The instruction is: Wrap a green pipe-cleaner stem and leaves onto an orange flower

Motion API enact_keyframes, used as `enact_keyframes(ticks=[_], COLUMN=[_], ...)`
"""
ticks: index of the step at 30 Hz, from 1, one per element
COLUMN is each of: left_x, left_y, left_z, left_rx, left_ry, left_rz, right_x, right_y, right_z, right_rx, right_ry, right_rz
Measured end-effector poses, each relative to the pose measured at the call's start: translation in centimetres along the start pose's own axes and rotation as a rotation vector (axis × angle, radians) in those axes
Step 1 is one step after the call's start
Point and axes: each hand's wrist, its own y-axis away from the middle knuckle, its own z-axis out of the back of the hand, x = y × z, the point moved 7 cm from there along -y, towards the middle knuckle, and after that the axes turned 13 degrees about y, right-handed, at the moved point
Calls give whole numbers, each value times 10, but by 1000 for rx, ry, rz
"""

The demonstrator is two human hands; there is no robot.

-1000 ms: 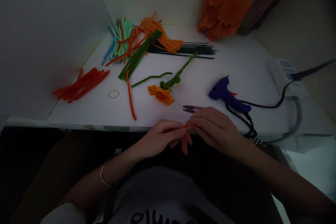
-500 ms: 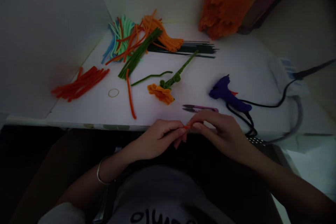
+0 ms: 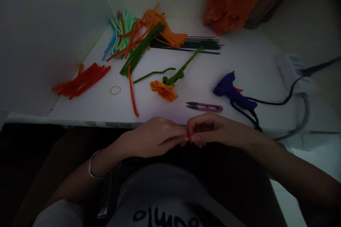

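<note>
At the table's front edge, my left hand (image 3: pixel 157 136) and my right hand (image 3: pixel 210 129) meet fingertip to fingertip. Between them shows a small bit of orange-red pipe cleaner (image 3: pixel 189 137), mostly covered by the pinching fingers. Just beyond the right hand lie thread snips (image 3: pixel 210 107) with a pink handle. A finished-looking orange pipe cleaner flower (image 3: pixel 163 90) with a green stem rests farther in. To its left are a single orange pipe cleaner (image 3: pixel 132 94) and a bent green pipe cleaner (image 3: pixel 154 73).
Red pipe cleaners (image 3: pixel 84 81) and a rubber band (image 3: pixel 115 90) lie left. Green (image 3: pixel 141 49), orange (image 3: pixel 170 32) and mint (image 3: pixel 125 32) bundles sit behind, beside dark stem wires (image 3: pixel 205 43). Right are a blue glue gun (image 3: pixel 231 90), its cord and a power strip (image 3: pixel 297 72); an orange bunch (image 3: pixel 231 3) stands behind.
Both hands have shifted slightly; the fingertips are now closer together, covering more of the orange-red piece. The view has moved a little, and the thread snips show more fully.
</note>
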Motion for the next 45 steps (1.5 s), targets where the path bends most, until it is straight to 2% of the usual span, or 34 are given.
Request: enact_keyframes(ticks=[7,15,17,21,23,29,36,40,45], left_x=[5,29,33,30,28,24,26,25,26], left_y=[2,3,3,2,2,2,2,3,3], left_z=[4,-12,-15,-16,-13,-15,-20,-19,-22], left_rx=[-201,-392,-352,-115,-78,-133,-268,-296,-306], left_ry=[116,548,657,750,747,805,855,865,901], left_rz=[24,180,192,180,168,137,135,140,158], right_x=[-9,-2,0,2,2,2,9,15,21], right_y=[-1,2,3,1,0,-5,-1,1,9], right_z=[7,9,11,10,15,10,17,15,14], right_rx=[-161,-433,-417,-232,-258,-292,-436,-447,-554], right_ry=[-111,12,80,103,94,37,186,255,435], right_rz=[74,230,219,207,231,313,402,407,423])
